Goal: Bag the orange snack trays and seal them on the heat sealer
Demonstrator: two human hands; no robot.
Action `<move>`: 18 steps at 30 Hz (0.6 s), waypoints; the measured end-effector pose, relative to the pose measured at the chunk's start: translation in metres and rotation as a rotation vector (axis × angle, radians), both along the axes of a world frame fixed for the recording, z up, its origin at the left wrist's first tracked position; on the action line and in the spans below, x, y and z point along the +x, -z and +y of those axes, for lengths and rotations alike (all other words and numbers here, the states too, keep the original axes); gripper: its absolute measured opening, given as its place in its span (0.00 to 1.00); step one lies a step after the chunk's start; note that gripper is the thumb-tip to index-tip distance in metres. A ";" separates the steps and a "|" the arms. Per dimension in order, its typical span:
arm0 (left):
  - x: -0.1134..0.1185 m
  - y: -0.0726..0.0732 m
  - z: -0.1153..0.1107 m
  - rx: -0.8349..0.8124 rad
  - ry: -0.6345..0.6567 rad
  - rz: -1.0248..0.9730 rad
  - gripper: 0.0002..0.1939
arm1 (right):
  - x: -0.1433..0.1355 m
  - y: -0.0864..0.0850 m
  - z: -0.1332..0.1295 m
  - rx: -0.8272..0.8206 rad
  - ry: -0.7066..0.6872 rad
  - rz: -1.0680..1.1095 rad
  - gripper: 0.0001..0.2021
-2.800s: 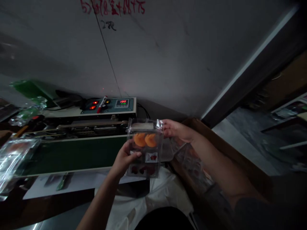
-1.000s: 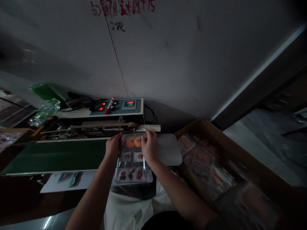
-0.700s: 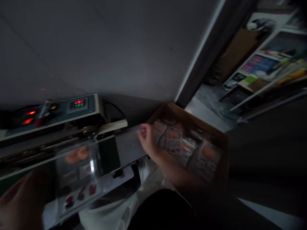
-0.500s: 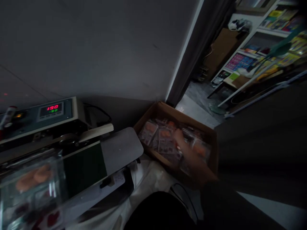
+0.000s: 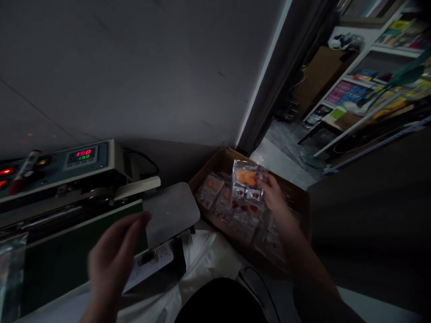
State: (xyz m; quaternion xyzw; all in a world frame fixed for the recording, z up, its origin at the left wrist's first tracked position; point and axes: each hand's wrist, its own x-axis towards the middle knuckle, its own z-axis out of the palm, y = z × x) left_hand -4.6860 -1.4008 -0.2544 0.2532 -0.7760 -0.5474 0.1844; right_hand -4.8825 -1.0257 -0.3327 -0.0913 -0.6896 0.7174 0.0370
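Note:
My right hand [image 5: 273,194] pinches the right edge of a clear plastic packet [image 5: 247,178], which stands up above an open cardboard box [image 5: 215,217]. Orange rounded pieces show in the packet's upper part, with small white-and-red sachets below. More such packets [image 5: 211,186] lie in the box. My left hand [image 5: 114,253], a little blurred, is over the green belt [image 5: 63,255] of a machine. Its fingers are drawn together and I see nothing in them. At the left edge, part of another clear packet [image 5: 12,269] lies on the belt.
The machine's control box [image 5: 85,157] shows lit red and green digits, with a marker pen [image 5: 25,172] on it. A metal plate [image 5: 173,211] extends the belt towards the box. White sheeting [image 5: 208,255] and a black cable [image 5: 266,287] lie below. Shelves [image 5: 365,85] stand beyond the doorway.
My right hand has lifted a packet up from among those in the box. My left hand has come into view over the belt. The packet on the belt has shifted left, mostly out of view.

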 end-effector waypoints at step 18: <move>-0.002 -0.018 -0.022 0.416 0.158 0.361 0.19 | 0.064 -0.165 -0.220 0.399 -0.905 0.533 0.15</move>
